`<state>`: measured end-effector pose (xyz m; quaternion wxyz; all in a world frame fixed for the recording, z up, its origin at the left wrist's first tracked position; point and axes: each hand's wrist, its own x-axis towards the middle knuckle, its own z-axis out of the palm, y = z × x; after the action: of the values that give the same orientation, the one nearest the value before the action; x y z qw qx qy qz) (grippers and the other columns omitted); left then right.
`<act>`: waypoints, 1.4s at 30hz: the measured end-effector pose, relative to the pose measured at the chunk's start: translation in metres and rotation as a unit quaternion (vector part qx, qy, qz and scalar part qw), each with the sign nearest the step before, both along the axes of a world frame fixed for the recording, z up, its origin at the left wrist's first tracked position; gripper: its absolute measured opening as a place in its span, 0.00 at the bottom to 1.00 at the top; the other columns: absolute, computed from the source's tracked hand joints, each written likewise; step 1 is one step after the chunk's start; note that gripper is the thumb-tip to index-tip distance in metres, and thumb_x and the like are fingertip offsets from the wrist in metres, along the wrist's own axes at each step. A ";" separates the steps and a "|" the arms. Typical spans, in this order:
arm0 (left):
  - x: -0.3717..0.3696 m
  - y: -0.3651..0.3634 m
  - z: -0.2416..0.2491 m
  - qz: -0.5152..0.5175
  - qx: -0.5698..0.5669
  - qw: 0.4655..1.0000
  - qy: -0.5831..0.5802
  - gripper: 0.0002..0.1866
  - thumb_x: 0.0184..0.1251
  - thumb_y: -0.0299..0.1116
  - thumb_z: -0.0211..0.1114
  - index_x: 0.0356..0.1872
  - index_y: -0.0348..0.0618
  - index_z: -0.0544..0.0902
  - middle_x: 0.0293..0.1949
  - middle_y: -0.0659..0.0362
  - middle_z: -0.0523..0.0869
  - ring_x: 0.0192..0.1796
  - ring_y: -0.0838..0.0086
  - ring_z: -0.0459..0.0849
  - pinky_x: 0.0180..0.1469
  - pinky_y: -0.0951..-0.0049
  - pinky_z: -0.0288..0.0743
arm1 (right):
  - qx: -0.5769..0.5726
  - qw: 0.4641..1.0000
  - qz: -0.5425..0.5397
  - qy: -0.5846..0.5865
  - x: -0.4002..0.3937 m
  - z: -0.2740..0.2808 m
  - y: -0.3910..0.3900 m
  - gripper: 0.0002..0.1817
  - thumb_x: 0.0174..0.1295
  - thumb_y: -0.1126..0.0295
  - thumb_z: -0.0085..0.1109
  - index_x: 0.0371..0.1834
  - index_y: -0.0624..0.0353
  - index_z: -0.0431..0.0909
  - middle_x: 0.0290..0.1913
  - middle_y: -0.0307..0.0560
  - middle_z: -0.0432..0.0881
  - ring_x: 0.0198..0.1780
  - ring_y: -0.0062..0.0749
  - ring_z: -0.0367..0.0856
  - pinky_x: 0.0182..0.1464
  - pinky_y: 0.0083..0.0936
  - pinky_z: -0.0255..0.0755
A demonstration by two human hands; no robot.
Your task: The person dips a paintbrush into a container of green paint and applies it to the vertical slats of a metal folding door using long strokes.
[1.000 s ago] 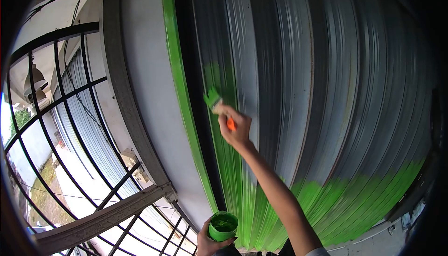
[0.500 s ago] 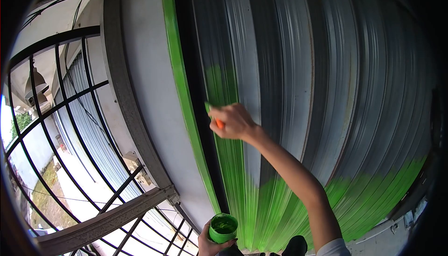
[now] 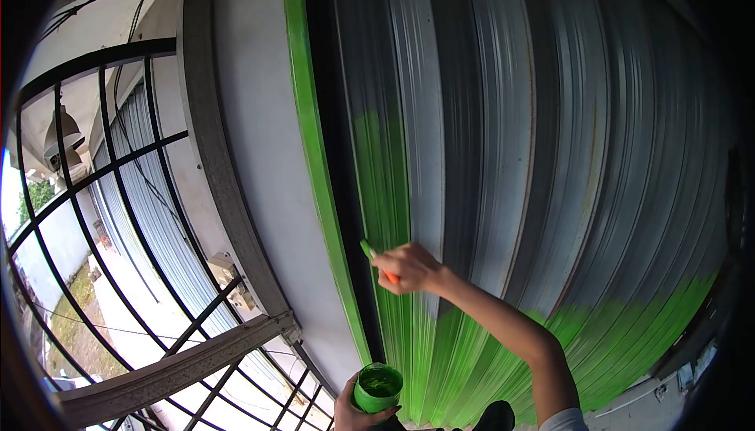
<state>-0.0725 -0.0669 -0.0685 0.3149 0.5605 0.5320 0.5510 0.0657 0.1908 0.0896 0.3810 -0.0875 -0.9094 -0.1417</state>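
My right hand [image 3: 409, 268] is closed around a paintbrush [image 3: 392, 277] with an orange handle; green paint covers its tip, which is at the left edge of the corrugated metal shutter [image 3: 491, 156]. Wet green paint [image 3: 383, 195] coats the leftmost panel up to about mid-height, and more green runs along the lower part of the other panels. Bare grey metal shows above. Low in the view, my left hand [image 3: 346, 409] holds a paint can [image 3: 378, 388] upright, with green paint inside and on its rim.
A green strip [image 3: 305, 77] and a dark gap border the shutter on the left, beside a pale wall [image 3: 252, 116]. Further left stands a black metal grille [image 3: 110, 163] with a grey frame. A dark shoe [image 3: 497, 415] shows at the bottom.
My right hand has moved down along the leftmost panel with the paintbrush. The can in my left hand stays nearly in place, and the view has shifted slightly.
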 end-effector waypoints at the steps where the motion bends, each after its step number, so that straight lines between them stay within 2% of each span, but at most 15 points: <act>1: 0.000 0.001 -0.001 0.002 0.003 1.000 0.005 0.46 0.31 0.37 0.86 0.57 0.31 0.73 0.48 0.51 0.85 0.52 0.68 0.84 0.59 0.67 0.76 | -0.012 1.000 0.006 0.015 -0.002 0.018 0.000 0.06 0.51 0.69 0.58 0.26 0.60 0.80 0.16 0.46 0.79 0.17 0.36 0.80 0.21 0.30 0.76; 7: 0.005 0.002 -0.001 -0.002 -0.005 1.000 -0.020 0.47 0.30 0.39 0.87 0.57 0.31 0.73 0.49 0.52 0.84 0.52 0.68 0.84 0.59 0.67 0.76 | 0.093 0.977 0.024 0.191 -0.010 0.115 0.008 0.09 0.53 0.69 0.59 0.35 0.59 0.82 0.19 0.43 0.82 0.19 0.35 0.82 0.23 0.26 0.77; 10: 0.004 0.003 -0.007 0.006 -0.001 1.000 0.009 0.48 0.30 0.39 0.87 0.57 0.31 0.73 0.49 0.52 0.84 0.52 0.68 0.84 0.59 0.67 0.76 | 0.192 0.955 -0.033 0.223 -0.012 0.123 0.005 0.10 0.52 0.73 0.61 0.39 0.59 0.79 0.22 0.38 0.81 0.18 0.26 0.78 0.18 0.22 0.72; 15: 0.004 -0.003 -0.006 0.011 0.021 0.999 0.027 0.48 0.32 0.38 0.86 0.60 0.36 0.71 0.50 0.50 0.83 0.53 0.65 0.83 0.57 0.65 0.78 | 0.140 0.988 -0.045 0.043 -0.016 0.035 -0.005 0.18 0.52 0.72 0.59 0.40 0.78 0.76 0.23 0.56 0.82 0.19 0.36 0.82 0.23 0.25 0.80; 17: 0.002 -0.002 -0.005 0.012 0.045 0.999 0.027 0.48 0.33 0.38 0.85 0.62 0.38 0.71 0.51 0.49 0.83 0.53 0.64 0.83 0.56 0.63 0.79 | 0.076 0.995 -0.057 -0.016 -0.012 0.002 -0.012 0.15 0.50 0.73 0.59 0.40 0.70 0.80 0.18 0.42 0.79 0.15 0.27 0.76 0.16 0.21 0.71; 20: 0.002 -0.003 -0.002 0.009 0.027 1.000 0.010 0.47 0.32 0.39 0.85 0.59 0.35 0.72 0.50 0.50 0.84 0.52 0.65 0.84 0.56 0.64 0.78 | -0.006 0.999 -0.002 -0.044 -0.008 -0.012 -0.014 0.10 0.51 0.72 0.58 0.34 0.66 0.82 0.16 0.43 0.79 0.13 0.27 0.75 0.15 0.23 0.71; 21: 0.001 0.000 -0.004 0.007 0.004 1.000 0.008 0.47 0.31 0.39 0.86 0.58 0.33 0.73 0.49 0.51 0.84 0.52 0.67 0.84 0.58 0.66 0.77 | -0.025 0.999 -0.015 -0.035 -0.008 -0.004 -0.013 0.06 0.51 0.72 0.57 0.27 0.64 0.78 0.14 0.45 0.77 0.13 0.31 0.76 0.16 0.26 0.72; 23: 0.001 0.000 -0.004 0.004 -0.021 1.000 0.003 0.47 0.30 0.39 0.86 0.56 0.31 0.73 0.48 0.52 0.85 0.52 0.68 0.84 0.59 0.67 0.76 | -0.068 0.997 -0.040 -0.015 -0.012 0.030 -0.009 0.11 0.51 0.72 0.55 0.14 0.59 0.70 0.11 0.50 0.74 0.14 0.40 0.77 0.19 0.33 0.74; 25: 0.002 0.001 -0.001 0.000 -0.019 1.000 -0.002 0.47 0.30 0.39 0.86 0.56 0.31 0.73 0.48 0.52 0.85 0.52 0.68 0.84 0.59 0.67 0.76 | -0.058 0.997 -0.053 0.007 -0.012 0.072 -0.006 0.11 0.52 0.72 0.56 0.14 0.58 0.70 0.13 0.50 0.76 0.15 0.39 0.78 0.20 0.33 0.74; 28: 0.003 0.003 -0.002 -0.003 -0.006 1.000 -0.011 0.46 0.30 0.39 0.86 0.56 0.31 0.74 0.48 0.52 0.85 0.52 0.68 0.84 0.59 0.67 0.76 | 0.084 0.985 -0.025 0.146 -0.015 0.111 -0.008 0.05 0.53 0.71 0.58 0.26 0.61 0.77 0.17 0.47 0.79 0.17 0.36 0.79 0.20 0.29 0.75; 30: 0.004 0.003 -0.003 0.003 -0.013 1.000 0.002 0.46 0.30 0.38 0.86 0.56 0.32 0.74 0.48 0.52 0.85 0.52 0.68 0.84 0.59 0.67 0.76 | 0.183 0.952 -0.026 0.243 -0.015 0.119 -0.008 0.09 0.54 0.71 0.60 0.35 0.63 0.80 0.19 0.46 0.81 0.18 0.33 0.80 0.20 0.26 0.76; 33: 0.005 0.004 -0.003 0.004 -0.009 1.000 0.006 0.46 0.30 0.38 0.86 0.57 0.32 0.74 0.48 0.52 0.85 0.52 0.68 0.84 0.59 0.66 0.76 | 0.150 0.963 -0.041 0.220 -0.013 0.078 0.003 0.16 0.53 0.72 0.61 0.44 0.66 0.79 0.21 0.44 0.82 0.19 0.29 0.81 0.20 0.22 0.76; 36: 0.004 0.001 -0.002 -0.001 -0.019 1.000 -0.012 0.46 0.30 0.37 0.87 0.57 0.32 0.74 0.48 0.52 0.85 0.52 0.68 0.84 0.59 0.66 0.76 | 0.153 0.975 -0.030 0.158 -0.012 -0.001 0.004 0.15 0.52 0.73 0.61 0.42 0.69 0.79 0.21 0.45 0.82 0.19 0.29 0.81 0.19 0.20 0.76; 38: 0.004 -0.001 -0.002 0.000 -0.031 0.999 -0.011 0.47 0.30 0.38 0.87 0.57 0.32 0.73 0.48 0.52 0.85 0.52 0.68 0.84 0.59 0.66 0.76 | 0.146 0.981 -0.033 0.123 -0.009 -0.045 -0.001 0.09 0.52 0.72 0.59 0.34 0.67 0.79 0.19 0.45 0.80 0.18 0.30 0.80 0.19 0.22 0.76; 42: 0.002 0.003 -0.002 -0.007 -0.028 1.000 -0.001 0.47 0.30 0.38 0.86 0.58 0.32 0.73 0.48 0.52 0.85 0.52 0.68 0.84 0.58 0.66 0.77 | -0.030 0.998 -0.037 -0.036 0.000 -0.070 -0.021 0.07 0.52 0.71 0.56 0.21 0.61 0.74 0.15 0.46 0.78 0.14 0.31 0.77 0.15 0.28 0.72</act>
<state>-0.0709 -0.0639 -0.0706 0.3346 0.5545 0.5428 0.5348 0.0657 0.1698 0.0195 0.3393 -0.1276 -0.9227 -0.1314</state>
